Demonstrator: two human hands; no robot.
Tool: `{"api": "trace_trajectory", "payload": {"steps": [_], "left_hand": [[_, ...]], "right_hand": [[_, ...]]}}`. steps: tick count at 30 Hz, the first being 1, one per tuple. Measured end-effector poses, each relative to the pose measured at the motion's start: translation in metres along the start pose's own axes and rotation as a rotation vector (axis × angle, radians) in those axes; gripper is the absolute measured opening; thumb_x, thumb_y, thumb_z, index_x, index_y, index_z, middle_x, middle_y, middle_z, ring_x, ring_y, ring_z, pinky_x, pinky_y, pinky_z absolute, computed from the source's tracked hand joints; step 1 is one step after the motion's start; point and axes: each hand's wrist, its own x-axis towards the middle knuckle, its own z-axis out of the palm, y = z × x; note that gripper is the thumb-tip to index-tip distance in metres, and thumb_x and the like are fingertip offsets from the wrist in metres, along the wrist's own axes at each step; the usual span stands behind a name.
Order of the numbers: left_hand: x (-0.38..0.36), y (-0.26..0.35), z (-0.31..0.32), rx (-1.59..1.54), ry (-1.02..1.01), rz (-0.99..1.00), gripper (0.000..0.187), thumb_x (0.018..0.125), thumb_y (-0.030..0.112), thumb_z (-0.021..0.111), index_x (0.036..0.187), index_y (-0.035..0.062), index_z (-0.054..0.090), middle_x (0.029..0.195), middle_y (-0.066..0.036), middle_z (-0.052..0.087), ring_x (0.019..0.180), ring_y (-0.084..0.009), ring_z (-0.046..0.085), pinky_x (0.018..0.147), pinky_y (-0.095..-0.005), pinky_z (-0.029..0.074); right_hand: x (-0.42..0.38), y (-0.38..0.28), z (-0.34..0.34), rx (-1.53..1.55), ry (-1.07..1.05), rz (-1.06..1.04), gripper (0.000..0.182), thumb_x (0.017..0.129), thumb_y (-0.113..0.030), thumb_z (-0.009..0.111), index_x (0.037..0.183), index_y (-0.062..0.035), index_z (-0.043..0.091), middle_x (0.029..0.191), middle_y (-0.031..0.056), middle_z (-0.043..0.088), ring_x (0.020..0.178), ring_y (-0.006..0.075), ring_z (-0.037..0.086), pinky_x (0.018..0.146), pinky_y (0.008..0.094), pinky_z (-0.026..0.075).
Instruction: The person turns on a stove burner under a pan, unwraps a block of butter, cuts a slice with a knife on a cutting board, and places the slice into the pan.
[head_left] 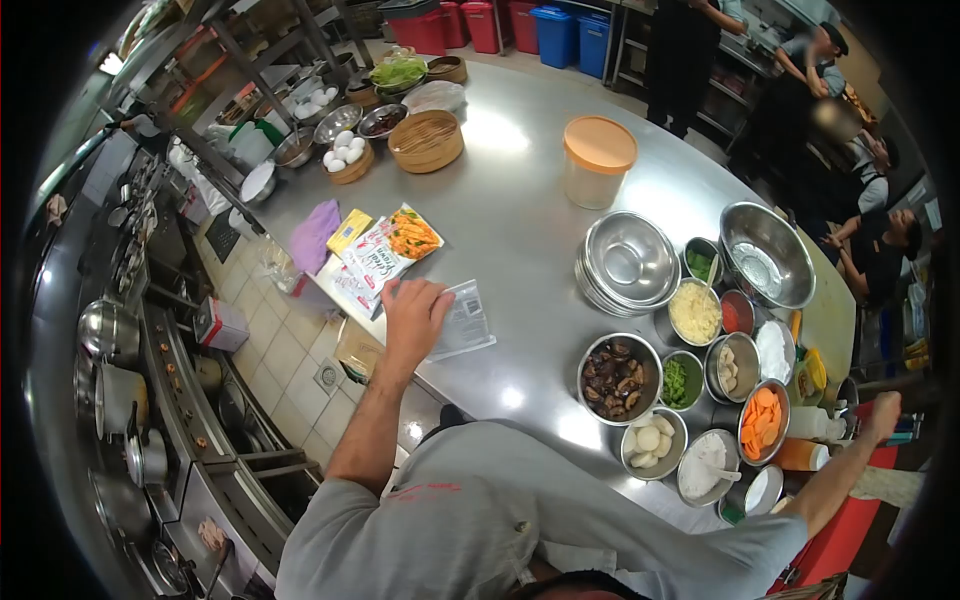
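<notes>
My left hand (413,315) lies palm down at the table's left edge, fingers apart. Its fingertips reach the lower edge of a cereal prawn packet (385,258), and a clear plastic packet (462,325) lies beside the thumb. A yellow packet (350,231) and a purple cloth (316,236) are just beyond. On the far right, my right hand (882,415) is closed beyond the bowls; what it grips, if anything, is hidden. Nearest to it are a bowl of sliced carrots (762,424) and an orange-brown bottle (803,455).
Bowls of mushrooms (618,380), chopped greens (680,381) and white flour (706,470) crowd the right side. Stacked steel bowls (630,262) and an orange-lidded tub (600,160) stand behind. Eggs (344,153) and a bamboo steamer (427,142) are at the back left. Other people stand at upper right.
</notes>
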Motion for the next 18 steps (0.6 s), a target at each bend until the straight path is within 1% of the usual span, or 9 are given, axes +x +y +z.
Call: {"api": "trace_trajectory", "payload": {"steps": [3,5,7,9,11,13,15,17,18], "left_hand": [[0.007,-0.018,0.007,-0.029,0.057,-0.071,0.01,0.082,0.018,0.063,0.086,0.0091,0.063,0.08,-0.004,0.059,0.082,-0.0214,0.056,0.087,-0.0403,0.032],[0.013,-0.032,0.011,-0.017,0.054,-0.14,0.012,0.082,0.019,0.062,0.087,0.0087,0.064,0.081,-0.005,0.06,0.083,-0.0226,0.056,0.084,-0.04,0.034],[0.02,-0.05,0.018,-0.008,0.051,-0.209,0.015,0.082,0.021,0.062,0.089,0.0082,0.064,0.082,-0.005,0.06,0.084,-0.0238,0.057,0.081,-0.0396,0.037],[0.026,-0.073,0.03,-0.045,0.044,-0.401,0.019,0.082,0.024,0.062,0.09,0.0073,0.064,0.081,-0.007,0.061,0.084,-0.0261,0.058,0.078,-0.0411,0.04],[0.035,-0.098,0.049,-0.113,0.031,-0.436,0.021,0.081,0.023,0.064,0.093,0.0066,0.064,0.085,-0.009,0.061,0.086,-0.0266,0.058,0.078,-0.0398,0.042],[0.035,-0.109,0.053,-0.175,0.018,-0.481,0.023,0.079,0.021,0.066,0.097,0.0059,0.063,0.089,-0.01,0.062,0.088,-0.0272,0.058,0.078,-0.0384,0.044],[0.04,-0.106,0.051,-0.117,0.042,-0.31,0.028,0.078,0.021,0.066,0.102,0.0076,0.062,0.098,-0.012,0.06,0.094,-0.0287,0.056,0.081,-0.0384,0.044],[0.04,-0.105,0.038,-0.083,0.073,-0.253,0.031,0.078,0.021,0.067,0.105,0.0082,0.061,0.105,-0.013,0.057,0.099,-0.0307,0.054,0.081,-0.0385,0.044],[0.039,-0.111,0.033,-0.152,0.069,-0.244,0.033,0.077,0.02,0.068,0.106,0.0063,0.061,0.107,-0.014,0.056,0.099,-0.032,0.053,0.083,-0.0387,0.043]], "right_hand": [[0.016,0.006,-0.071,0.016,0.021,-0.03,0.04,0.086,-0.043,0.052,0.103,-0.0075,0.059,0.098,0.0177,0.064,0.093,0.0381,0.059,0.077,0.0455,0.045],[-0.031,-0.026,-0.146,0.211,0.202,-0.044,0.044,0.087,-0.046,0.053,0.107,-0.007,0.059,0.089,0.0161,0.064,0.083,0.0302,0.062,0.071,0.0397,0.047],[-0.041,-0.025,-0.155,0.404,0.265,-0.094,0.043,0.09,-0.043,0.05,0.106,-0.0051,0.06,0.082,0.0107,0.061,0.074,0.0165,0.059,0.064,0.03,0.046],[-0.085,-0.05,-0.165,1.203,0.018,-0.286,0.039,0.093,-0.039,0.047,0.103,-0.0035,0.06,0.082,0.0056,0.056,0.071,0.0077,0.053,0.057,0.0231,0.042],[-0.19,-0.121,-0.211,1.271,-0.075,-0.571,0.035,0.096,-0.036,0.043,0.098,-0.0037,0.057,0.089,0.0047,0.057,0.07,0.0084,0.054,0.056,0.0238,0.043],[-0.294,-0.199,-0.247,1.483,-0.321,-0.515,0.033,0.095,-0.038,0.043,0.097,-0.0069,0.055,0.085,0.0037,0.059,0.066,0.0092,0.056,0.059,0.0212,0.044],[-0.382,-0.254,-0.255,1.624,-0.644,-0.571,0.032,0.094,-0.036,0.045,0.094,-0.0056,0.054,0.092,0.0077,0.058,0.069,0.0132,0.059,0.057,0.0234,0.045],[-0.456,-0.301,-0.248,1.635,-1.124,-0.211,0.029,0.093,-0.034,0.048,0.095,-0.0057,0.052,0.089,0.0085,0.058,0.059,0.0181,0.061,0.045,0.0259,0.046],[-0.487,-0.323,-0.223,1.741,-1.305,-0.195,0.025,0.093,-0.031,0.05,0.093,-0.0062,0.05,0.087,0.0085,0.057,0.054,0.0209,0.06,0.04,0.027,0.045]]}}
